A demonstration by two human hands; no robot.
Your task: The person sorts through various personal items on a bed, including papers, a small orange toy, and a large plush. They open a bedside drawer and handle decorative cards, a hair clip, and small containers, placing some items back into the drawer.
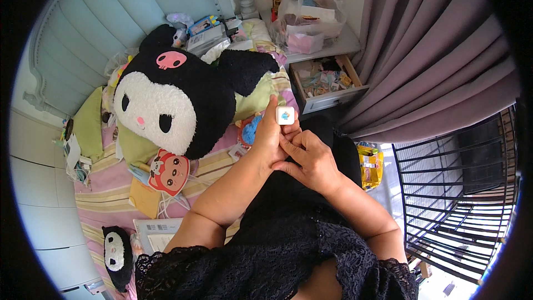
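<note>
My left hand (270, 133) is closed around a small white item with a square, rounded-corner top (285, 115) that bears a blue figure. Most of its body is hidden in my grip, so its kind does not show. My right hand (312, 161) is closed beside it, its curled fingertips against the left fingers. Whatever those right fingertips pinch, if anything, stays out of sight. Beyond my left wrist, on the striped bed, lies a blue and orange item (250, 129). A large black-and-white plush toy (172, 97) lies further left.
A nightstand drawer (338, 97) stands pulled out, full of small items. Above it sits a clear plastic bag (316, 16). A yellow package (370, 166) and a black metal rack (455, 189) are at right, below a grey curtain (422, 50). A red face-shaped item (172, 173) lies on the bed.
</note>
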